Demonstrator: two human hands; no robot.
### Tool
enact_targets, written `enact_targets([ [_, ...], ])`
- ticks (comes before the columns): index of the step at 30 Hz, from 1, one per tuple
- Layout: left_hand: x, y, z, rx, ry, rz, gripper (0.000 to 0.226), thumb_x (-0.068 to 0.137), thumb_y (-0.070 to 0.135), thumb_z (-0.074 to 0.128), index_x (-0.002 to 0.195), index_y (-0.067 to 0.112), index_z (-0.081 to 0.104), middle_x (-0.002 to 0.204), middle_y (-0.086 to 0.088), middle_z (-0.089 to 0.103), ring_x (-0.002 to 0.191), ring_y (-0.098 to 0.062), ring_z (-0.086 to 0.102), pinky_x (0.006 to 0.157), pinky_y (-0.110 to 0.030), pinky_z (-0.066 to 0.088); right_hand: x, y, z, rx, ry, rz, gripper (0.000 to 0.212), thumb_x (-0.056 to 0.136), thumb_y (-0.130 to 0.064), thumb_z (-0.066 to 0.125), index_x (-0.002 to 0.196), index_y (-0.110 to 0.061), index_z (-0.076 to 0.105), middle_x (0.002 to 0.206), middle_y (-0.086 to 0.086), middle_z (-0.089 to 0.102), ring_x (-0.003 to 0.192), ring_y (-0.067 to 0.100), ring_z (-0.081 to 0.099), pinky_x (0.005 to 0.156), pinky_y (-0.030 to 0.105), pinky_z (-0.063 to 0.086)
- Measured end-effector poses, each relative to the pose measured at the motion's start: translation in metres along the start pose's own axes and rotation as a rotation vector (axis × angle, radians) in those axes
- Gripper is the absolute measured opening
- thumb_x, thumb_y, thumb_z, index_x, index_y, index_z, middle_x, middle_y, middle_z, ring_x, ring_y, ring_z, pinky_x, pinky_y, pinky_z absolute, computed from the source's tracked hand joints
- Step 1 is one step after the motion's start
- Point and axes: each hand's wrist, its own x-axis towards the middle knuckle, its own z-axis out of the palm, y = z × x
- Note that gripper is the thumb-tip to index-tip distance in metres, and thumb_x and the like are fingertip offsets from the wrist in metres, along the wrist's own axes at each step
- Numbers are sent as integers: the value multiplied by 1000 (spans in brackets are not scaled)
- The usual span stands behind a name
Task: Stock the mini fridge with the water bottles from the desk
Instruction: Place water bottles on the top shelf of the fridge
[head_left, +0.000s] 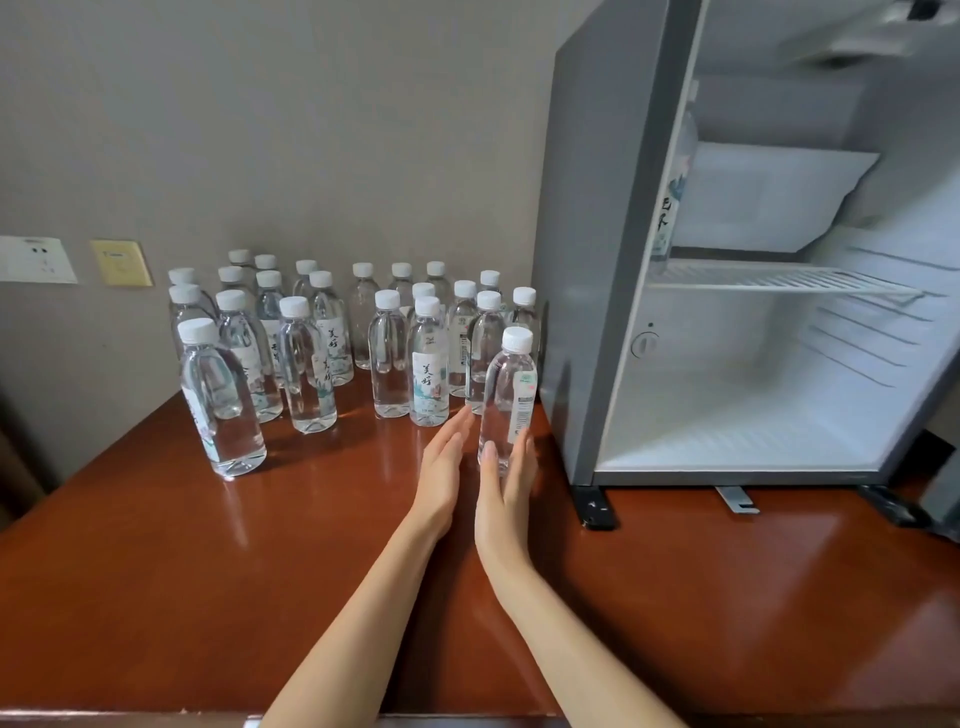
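Note:
Several clear water bottles (311, 332) with white caps stand in a cluster at the back of the red-brown desk (182, 571). One water bottle (508, 395) stands apart, next to the grey side of the open mini fridge (587, 260). My right hand (506, 493) holds this bottle low down, thumb on its left and fingers on its right. My left hand (444, 467) lies beside it with straight fingers, its tips near a labelled bottle (429, 364), holding nothing. Inside the fridge one bottle (672, 208) stands at the left end of the wire shelf (779, 280).
The fridge stands on the desk's right part, its white floor (727, 431) bare below the shelf. A large bottle (221, 400) stands nearest on the left. Wall sockets (122, 262) sit on the grey wall behind. The fridge feet (597, 506) rest on the desk.

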Motion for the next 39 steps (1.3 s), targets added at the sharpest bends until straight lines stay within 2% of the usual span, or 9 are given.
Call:
enact_targets([
  [3, 9, -3, 2, -23, 15, -5, 40, 101, -1, 33, 138, 2, 45, 124, -12, 61, 113, -21, 60, 104, -32, 43, 17, 1, 4, 31, 10, 0, 67, 101, -37, 44, 155, -19, 9, 162, 4, 12, 148, 17, 20, 120, 43, 22],
  [6, 17, -5, 4, 23, 20, -20, 42, 97, -7, 36, 136, 0, 48, 129, -17, 57, 119, -25, 56, 109, -37, 40, 34, 2, 6, 88, 23, -9, 65, 100, -31, 47, 154, -16, 14, 158, 6, 26, 143, 19, 31, 117, 42, 28],
  [11, 16, -8, 4, 27, 25, 5, 37, 93, -15, 36, 110, 9, 57, 122, -10, 61, 105, -3, 60, 93, -16, 46, 57, 1, 6, 167, 30, -77, 46, 100, -23, 49, 143, -11, 38, 139, 3, 51, 120, 2, 52, 98, 11, 38],
  [14, 21, -10, 0, 17, 21, 16, 32, 91, -14, 41, 113, 3, 57, 116, -19, 63, 104, -20, 62, 96, -37, 49, 67, 2, 5, 202, 44, -31, 41, 99, -26, 51, 136, -11, 42, 119, -3, 59, 101, -10, 59, 81, 4, 42],
  [18, 25, -14, 2, 123, -25, 59, 42, 92, -10, 44, 127, 9, 59, 120, -22, 60, 114, -37, 55, 103, -48, 43, 76, 4, 4, 181, 27, 0, 48, 94, -40, 54, 131, -13, 43, 120, 0, 60, 112, 8, 58, 95, 25, 43],
  [24, 23, -15, 0, -27, -22, 24, 22, 96, -6, 44, 109, -2, 60, 116, -19, 66, 112, -31, 61, 102, -41, 45, 83, 8, -2, 202, 54, 50, 39, 96, -45, 48, 116, -12, 40, 108, -2, 52, 103, 15, 53, 91, 26, 43],
  [30, 20, -8, 2, -84, -48, 49, 23, 96, 11, 55, 117, 7, 64, 113, -6, 70, 108, -21, 65, 98, -38, 49, 87, 8, -7, 230, 15, 68, 42, 98, -48, 43, 109, -9, 53, 110, 11, 63, 101, 18, 62, 92, 33, 49],
  [33, 20, -4, 3, -70, -76, 50, 27, 98, 17, 52, 122, 11, 63, 118, -3, 69, 112, -18, 63, 98, -34, 49, 86, 6, -10, 230, -20, 81, 45, 86, -63, 42, 103, -24, 58, 110, 3, 67, 97, 3, 65, 82, 19, 51],
  [39, 20, -5, 4, -20, -109, 61, 28, 99, 26, 51, 121, 16, 65, 116, 1, 70, 110, -15, 64, 87, -26, 50, 87, 3, -13, 274, -29, 159, 62, 97, -58, 31, 125, -13, 63, 120, 8, 68, 117, 23, 61, 106, 46, 45],
])
